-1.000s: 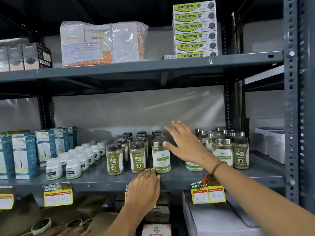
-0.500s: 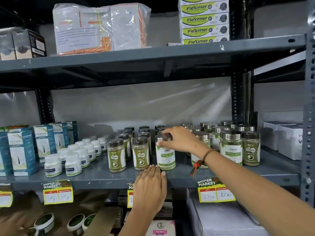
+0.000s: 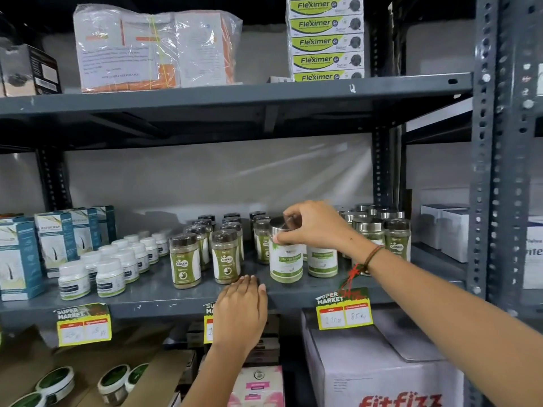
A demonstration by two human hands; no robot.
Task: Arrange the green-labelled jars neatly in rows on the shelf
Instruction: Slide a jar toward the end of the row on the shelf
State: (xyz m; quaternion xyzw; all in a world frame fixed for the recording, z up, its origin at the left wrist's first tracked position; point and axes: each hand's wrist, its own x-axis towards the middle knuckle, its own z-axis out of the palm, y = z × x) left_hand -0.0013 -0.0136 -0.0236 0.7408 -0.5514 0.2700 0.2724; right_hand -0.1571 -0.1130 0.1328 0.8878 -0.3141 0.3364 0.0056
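Middle shelf (image 3: 164, 292), grey steel rack: stock of green-labelled jars, standing upright in loose rows

Jar in hand (image 3: 286, 259): silver lid, white-and-green label reading "Moringa Leaves"; at the shelf front, right of centre, base at the shelf surface. Right hand (image 3: 316, 227) closed around its lid from above, fingertips on the rim; thread bracelet at the wrist

Left hand (image 3: 241, 309): flat, fingers extended, resting on the front lip of the shelf just left of that jar; holds nothing

Dark-lidded jars (image 3: 185, 261), labels "CASKA", two at the front with further rows behind, left of the held jar. Silver-lidded jars (image 3: 370, 233) grouped behind and right of the right hand

Left section: small white bottles (image 3: 110, 276) in rows; teal cartons (image 3: 55, 242), print too blurred to read

Upper shelf: stacked "Fleximer" boxes (image 3: 326, 42), green and white; plastic-wrapped bundle (image 3: 152, 48)

Shelf edge: yellow "SUPER MARKET" price tags (image 3: 343, 311), one handwritten "85"

Below: white carton (image 3: 382, 374), red lettering "fitfizz"
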